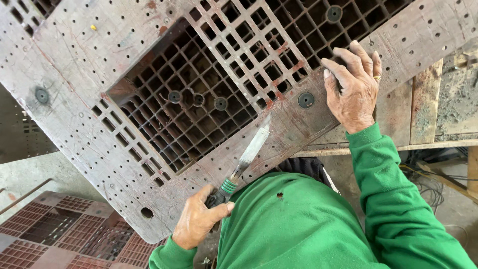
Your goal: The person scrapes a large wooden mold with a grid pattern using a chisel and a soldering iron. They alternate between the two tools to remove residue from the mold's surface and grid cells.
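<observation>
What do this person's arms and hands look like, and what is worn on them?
Both arms are covered to the wrist by bright green long sleeves with ribbed cuffs, part of a green top. The left hand is bare, with no glove. The right hand is bare too, apart from a gold-coloured ring on one finger.

The pallet (149,99) runs past the top edge (its grid depths dark), the knife (251,149) handle hidden in the left hand (196,224).
</observation>
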